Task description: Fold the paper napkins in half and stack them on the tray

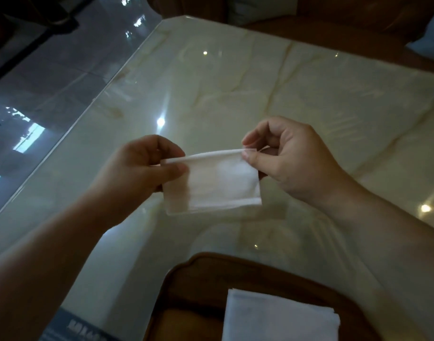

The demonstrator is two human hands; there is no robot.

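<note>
At the centre of the frame we hold a white paper napkin (212,182) up in the air above the pale marble-patterned table (235,82). It is folded into a rectangle, with its long axis running left to right across the picture and tilting slightly upward toward the right. The folded edge is at the top, and the loose edges hang down toward the lower part of the frame.

Our left hand (142,168) pinches the napkin's upper left corner, thumb pressed on the near face and the other fingers curled behind the paper. Our right hand (289,158) pinches the upper right corner between thumb and forefinger; its remaining fingers are curled in loosely and touch nothing that we can see. Both grips are closed tight on the paper, with the sheet stretched fairly flat between them.

Down at the bottom centre of the frame sits a dark wooden tray (201,271) with a scalloped rim, resting on the table. A stack of folded white napkins (277,318) lies on it, toward its right side, well apart from the napkin in our hands.
</note>
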